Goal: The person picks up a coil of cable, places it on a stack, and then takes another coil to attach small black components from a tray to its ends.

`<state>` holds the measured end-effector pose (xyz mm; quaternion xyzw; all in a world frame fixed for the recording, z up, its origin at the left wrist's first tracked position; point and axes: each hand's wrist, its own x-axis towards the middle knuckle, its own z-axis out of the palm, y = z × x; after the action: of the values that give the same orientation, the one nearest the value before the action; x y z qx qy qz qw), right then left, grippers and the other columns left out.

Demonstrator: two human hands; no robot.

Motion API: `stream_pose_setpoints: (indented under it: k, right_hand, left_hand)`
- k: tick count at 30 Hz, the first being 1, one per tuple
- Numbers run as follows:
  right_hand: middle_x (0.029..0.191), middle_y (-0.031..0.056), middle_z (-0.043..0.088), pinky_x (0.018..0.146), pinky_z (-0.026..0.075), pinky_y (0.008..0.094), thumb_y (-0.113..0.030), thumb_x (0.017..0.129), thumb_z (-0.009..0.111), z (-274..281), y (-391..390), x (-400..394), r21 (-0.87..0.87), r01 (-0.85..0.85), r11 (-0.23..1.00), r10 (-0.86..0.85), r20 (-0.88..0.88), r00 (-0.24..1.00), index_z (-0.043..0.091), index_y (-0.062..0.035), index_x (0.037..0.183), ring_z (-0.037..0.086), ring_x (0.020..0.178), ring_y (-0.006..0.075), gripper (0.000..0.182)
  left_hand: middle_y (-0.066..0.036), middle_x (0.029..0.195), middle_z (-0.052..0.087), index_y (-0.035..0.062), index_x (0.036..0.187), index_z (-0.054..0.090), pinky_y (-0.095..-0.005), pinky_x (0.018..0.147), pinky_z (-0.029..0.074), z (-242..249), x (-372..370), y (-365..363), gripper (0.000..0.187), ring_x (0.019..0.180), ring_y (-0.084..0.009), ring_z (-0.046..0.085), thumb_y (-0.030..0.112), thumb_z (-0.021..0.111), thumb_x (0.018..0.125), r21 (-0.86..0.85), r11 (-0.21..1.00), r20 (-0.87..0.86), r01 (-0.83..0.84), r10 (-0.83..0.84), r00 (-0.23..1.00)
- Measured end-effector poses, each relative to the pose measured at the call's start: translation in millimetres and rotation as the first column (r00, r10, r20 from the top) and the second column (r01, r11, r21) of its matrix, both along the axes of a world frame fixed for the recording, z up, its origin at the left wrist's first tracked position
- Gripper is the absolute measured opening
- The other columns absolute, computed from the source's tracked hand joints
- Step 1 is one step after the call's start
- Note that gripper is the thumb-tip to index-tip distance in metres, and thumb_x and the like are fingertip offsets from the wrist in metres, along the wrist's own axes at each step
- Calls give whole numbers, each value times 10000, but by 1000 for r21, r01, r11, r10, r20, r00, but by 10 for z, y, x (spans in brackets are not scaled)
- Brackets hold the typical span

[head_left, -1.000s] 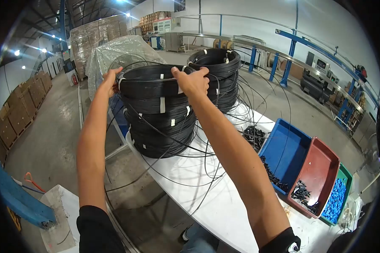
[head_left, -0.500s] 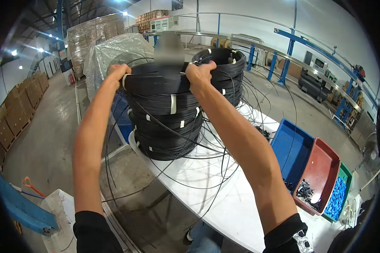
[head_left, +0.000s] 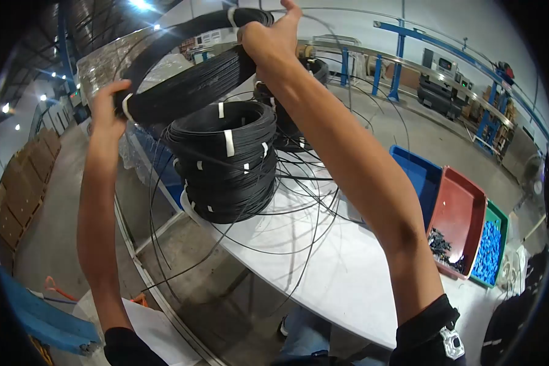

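Note:
A coil of black cable [head_left: 192,88], bound with white tape, hangs tilted in the air between both hands. My left hand [head_left: 108,113] is closed on its left edge beside a tape band. Higher up, my right hand [head_left: 271,41] grips the right side of the same coil, its thumb or a finger pointing up. Directly below stands a stack of similar taped black coils [head_left: 229,165] on the white table [head_left: 299,256]. Behind my right forearm, a second stack of coils [head_left: 293,131] is partly hidden.
Loose cable ends spread over the table and hang off its left edge. At right sit a blue tray [head_left: 413,183], a red tray [head_left: 460,207] with small dark parts and a green tray [head_left: 489,250] with blue pieces. A blue metal beam [head_left: 43,317] is at lower left.
Both hands have lifted the top coil off the front stack, up and to the left, and tilted it with the right side higher. The stack below now shows its open top.

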<state>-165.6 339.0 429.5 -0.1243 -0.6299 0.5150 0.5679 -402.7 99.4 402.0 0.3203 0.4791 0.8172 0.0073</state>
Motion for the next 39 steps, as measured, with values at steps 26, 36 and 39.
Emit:
stream_pose_setpoints:
  k: [26,36,39]
  right_hand:
    - [1562,116,316,964,556,400,141,566,562,-2308,-892,5652,-187,-142,972,194,304,933,232,-107,1554,426,1410,318,1071]
    - [1475,286,432,1161,321,367,116,525,627,-3447,-255,5647,-480,-240,844,413,296,861,183,-153,1551,477,1351,310,1151]
    - [1481,250,435,989,482,348,188,569,584,-3638,-162,5599,-498,-253,829,442,306,843,189,-177,1557,496,1327,299,1125]
  left_hand:
    - [-129,1064,531,275,1460,189,-385,688,530,-3395,5332,-703,757,784,-287,656,249,718,919,104,638,687,763,-600,409]
    - [-96,1074,531,321,1374,248,-413,687,539,-3927,5533,-675,605,805,-313,647,307,677,948,-27,641,767,767,-479,427]
    - [-92,1031,552,314,1366,266,-405,654,541,-3840,5517,-637,578,764,-302,646,217,665,959,-105,686,822,720,-348,451]
